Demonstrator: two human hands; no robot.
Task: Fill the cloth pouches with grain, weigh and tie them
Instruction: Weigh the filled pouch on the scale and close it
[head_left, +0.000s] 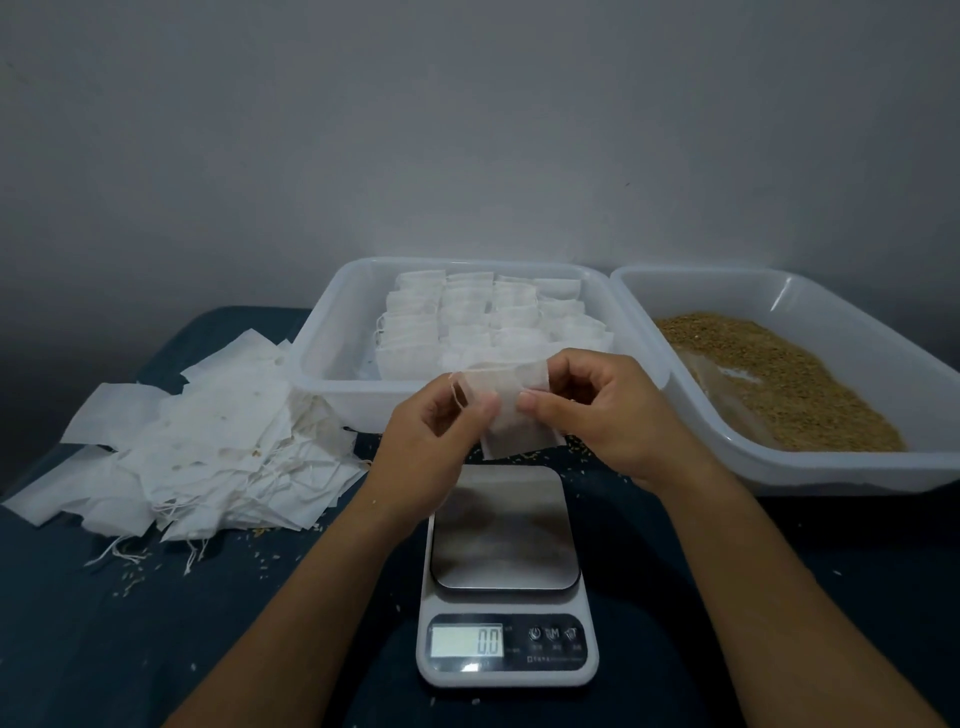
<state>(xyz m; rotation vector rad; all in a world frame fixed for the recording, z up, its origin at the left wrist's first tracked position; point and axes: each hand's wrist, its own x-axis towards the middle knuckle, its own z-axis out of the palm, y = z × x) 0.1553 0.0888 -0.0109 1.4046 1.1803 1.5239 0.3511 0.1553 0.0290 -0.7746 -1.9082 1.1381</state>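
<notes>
I hold a flat white cloth pouch (511, 410) in the air above the far end of the kitchen scale (504, 577). My left hand (431, 441) pinches its left edge, where the drawstring loops out. My right hand (613, 415) pinches its upper right part between thumb and fingers. The scale's steel plate is bare and the display reads 0.0. Brown grain (779, 379) lies in the white tub (883, 467) at the right.
A white tub (317, 374) behind my hands holds rows of filled pouches (483, 317). A loose heap of flat pouches (197, 447) with trailing strings lies at the left on the dark cloth. Spilled grains dot the cloth around the scale.
</notes>
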